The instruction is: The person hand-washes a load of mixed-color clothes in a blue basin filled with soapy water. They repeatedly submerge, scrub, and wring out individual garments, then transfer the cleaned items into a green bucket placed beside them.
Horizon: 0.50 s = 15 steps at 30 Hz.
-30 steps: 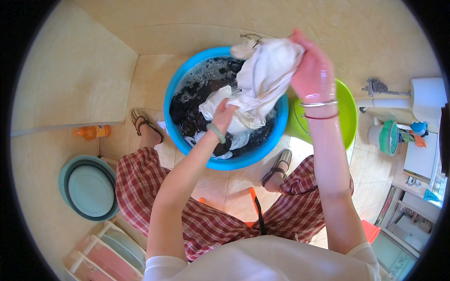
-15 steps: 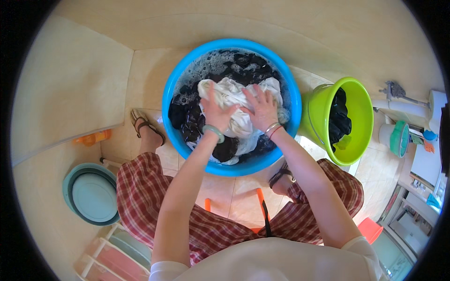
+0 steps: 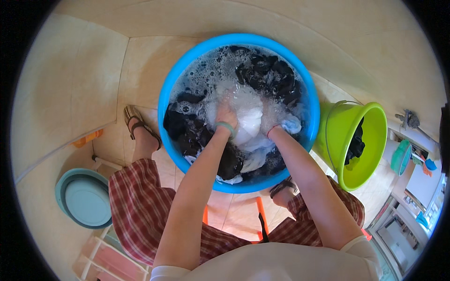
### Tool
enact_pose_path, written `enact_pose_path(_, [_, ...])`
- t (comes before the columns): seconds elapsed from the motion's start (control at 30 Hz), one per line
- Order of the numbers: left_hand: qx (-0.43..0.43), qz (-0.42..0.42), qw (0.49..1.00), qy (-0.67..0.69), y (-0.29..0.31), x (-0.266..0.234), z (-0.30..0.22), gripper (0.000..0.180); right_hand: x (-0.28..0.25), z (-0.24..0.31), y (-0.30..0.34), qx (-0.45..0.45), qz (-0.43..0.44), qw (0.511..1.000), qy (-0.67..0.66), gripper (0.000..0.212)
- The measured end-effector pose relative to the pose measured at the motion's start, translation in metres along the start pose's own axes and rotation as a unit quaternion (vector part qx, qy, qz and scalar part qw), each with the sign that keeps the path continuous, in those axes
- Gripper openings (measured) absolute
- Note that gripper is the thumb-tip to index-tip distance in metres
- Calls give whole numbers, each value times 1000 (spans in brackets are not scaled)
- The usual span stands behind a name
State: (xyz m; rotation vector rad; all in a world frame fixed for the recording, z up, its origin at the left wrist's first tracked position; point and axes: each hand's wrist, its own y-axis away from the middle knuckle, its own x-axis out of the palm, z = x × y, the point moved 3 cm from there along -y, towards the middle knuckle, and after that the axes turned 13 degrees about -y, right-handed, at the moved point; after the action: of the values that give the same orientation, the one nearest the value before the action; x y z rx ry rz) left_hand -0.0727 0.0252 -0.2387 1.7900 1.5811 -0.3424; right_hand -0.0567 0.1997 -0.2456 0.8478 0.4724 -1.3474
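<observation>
A large blue basin [image 3: 167,93] holds soapy water with dark clothes [image 3: 272,75] and pale cloth soaking in it. At its middle a white cloth [image 3: 248,119] bulges up through the foam between my hands. My left hand [image 3: 226,114], below a green bangle, is sunk in the suds against the cloth's left side; its fingers are under water. On the cloth's right side my right hand [image 3: 272,117] is almost wholly covered by foam and water, down to the wrist. Neither hand's fingers show clearly.
Right of the basin a lime-green bucket [image 3: 323,145] leans, with dark cloth [image 3: 356,145] inside. Grey-blue basins [image 3: 86,201] stand at the left by a rack [image 3: 117,257]. Orange stool legs [image 3: 262,215] show between my knees. Tiled walls close in behind and at left.
Both hands have pushed the white cloth down from the surface into the water, and foam now covers my fingers. The view has shifted slightly, and the basin looks larger.
</observation>
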Motion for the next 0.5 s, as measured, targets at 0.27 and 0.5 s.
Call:
enact_pose_path(0.27, [-235, 223, 737, 593, -6, -17, -45, 45, -55, 58, -8, -111, -86, 978, -153, 23])
enact_pose_path(0.5, [-117, 194, 740, 633, 41, -62, -118, 33, -111, 169, 95, -244, -69, 964, -83, 27])
